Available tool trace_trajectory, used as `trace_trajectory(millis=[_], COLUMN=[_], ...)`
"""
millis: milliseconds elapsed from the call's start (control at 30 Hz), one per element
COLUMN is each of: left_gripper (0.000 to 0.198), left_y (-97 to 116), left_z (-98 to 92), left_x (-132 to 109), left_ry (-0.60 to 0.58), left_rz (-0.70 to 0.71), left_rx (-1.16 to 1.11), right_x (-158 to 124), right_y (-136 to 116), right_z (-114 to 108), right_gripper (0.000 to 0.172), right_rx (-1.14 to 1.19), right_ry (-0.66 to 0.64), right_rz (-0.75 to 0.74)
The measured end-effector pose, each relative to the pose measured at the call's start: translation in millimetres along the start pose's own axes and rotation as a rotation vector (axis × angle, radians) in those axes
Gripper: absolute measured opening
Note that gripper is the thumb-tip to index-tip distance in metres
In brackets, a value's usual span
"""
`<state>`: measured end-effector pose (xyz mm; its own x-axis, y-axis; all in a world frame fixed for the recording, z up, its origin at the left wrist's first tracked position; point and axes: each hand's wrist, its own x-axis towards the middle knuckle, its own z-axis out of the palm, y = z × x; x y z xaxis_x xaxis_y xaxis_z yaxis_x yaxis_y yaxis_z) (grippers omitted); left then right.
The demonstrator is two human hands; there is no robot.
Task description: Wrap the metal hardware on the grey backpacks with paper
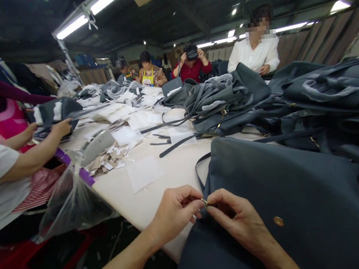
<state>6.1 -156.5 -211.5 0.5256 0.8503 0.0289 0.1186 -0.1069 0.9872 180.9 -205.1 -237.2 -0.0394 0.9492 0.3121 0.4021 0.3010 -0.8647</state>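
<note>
Dark blue-grey, leather-like material is being presented as a bag at the lower right of the frame, where it is being supported by the pale table. Near the lower centre, at the bag's left edge, a small gold-coloured metal piece is being pinched by the fingers of both the left hand and the right hand. The work is being judged as partway through: a round gold-coloured disc is already being borne by the bag's face, whereas the metal piece is not yet being released. Whether it is being joined to the thin strap cannot be told, the contact being hidden by the fingers. Similar bags are being supported in a heap at the right; their degree of completion is not being shown.
</note>
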Motion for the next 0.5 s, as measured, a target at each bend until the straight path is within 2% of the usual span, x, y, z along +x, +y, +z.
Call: trace_trajectory(millis=[200,400,500], left_gripper=[0.02,0.017,0.022], left_y=[7.1,2.9,0.8], left_z=[-1.8,3.8,8.5], left_x=[-14.9,-26.9,-29.5], left_ry=[0.013,0.086,0.114], left_rz=[0.182,0.424,0.456], left_rx=[0.368,0.64,0.726], right_x=[-2.2,-7.7,-8.7], right_y=[-4.5,0.7,1.5], right_z=[2.3,8.9,11.1], right_gripper=[0.02,0.03,0.034], right_rx=[-0.197,-0.541,-0.62], right_ry=[-0.019,0.022,0.075], right_rz=[-0.291,-0.395,-0.42])
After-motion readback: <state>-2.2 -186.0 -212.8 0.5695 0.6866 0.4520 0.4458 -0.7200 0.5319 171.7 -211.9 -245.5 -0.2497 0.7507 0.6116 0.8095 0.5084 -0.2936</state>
